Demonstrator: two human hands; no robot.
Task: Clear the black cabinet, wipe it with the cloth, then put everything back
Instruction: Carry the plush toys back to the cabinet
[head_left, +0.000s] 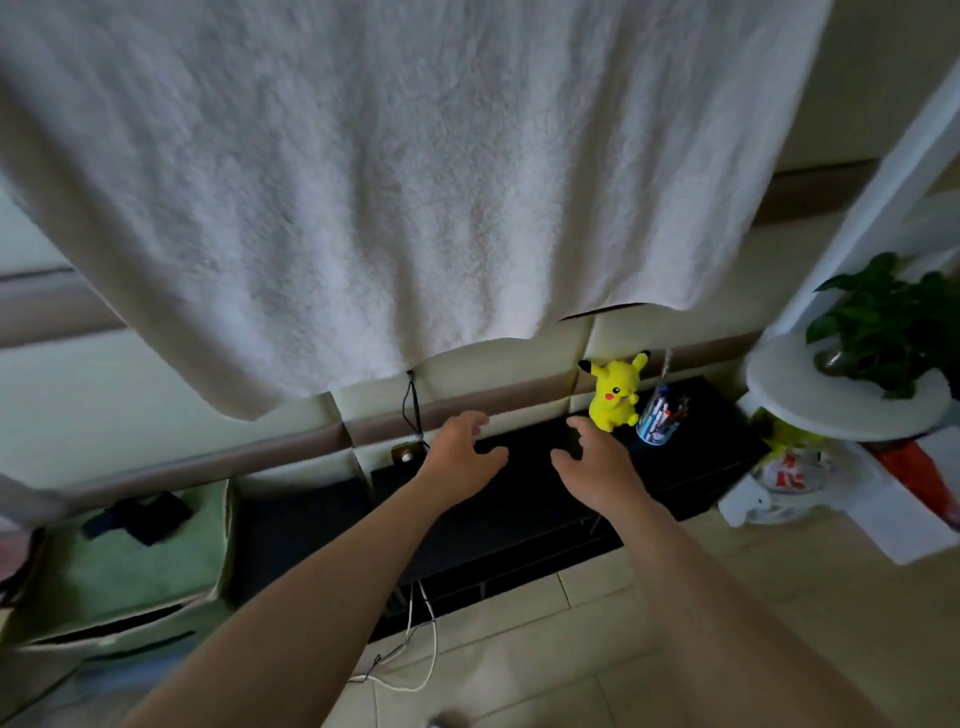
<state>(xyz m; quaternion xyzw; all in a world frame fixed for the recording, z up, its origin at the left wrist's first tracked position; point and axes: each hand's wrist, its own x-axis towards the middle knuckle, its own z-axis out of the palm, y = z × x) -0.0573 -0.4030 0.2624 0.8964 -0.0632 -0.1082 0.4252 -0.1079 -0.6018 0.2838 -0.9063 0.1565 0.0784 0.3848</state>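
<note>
The low black cabinet (701, 457) stands against the wall at centre right. On its top, towards the back right, a yellow plush toy (615, 392) stands upright beside a blue-and-white pen cup (658, 428) full of pens. My left hand (462, 452) and my right hand (597, 462) both reach over the cabinet top with fingers spread and loosely curved, holding nothing. My right hand's fingertips are just left of the plush toy. A large white fluffy cloth (415, 182) hangs down over the upper part of the view.
A green fabric box (130, 571) with a dark item on top sits at the left. A white round stand (852, 410) with a potted plant (883, 322) is at the right, plastic bags below it. White cables (415, 649) trail on the tiled floor.
</note>
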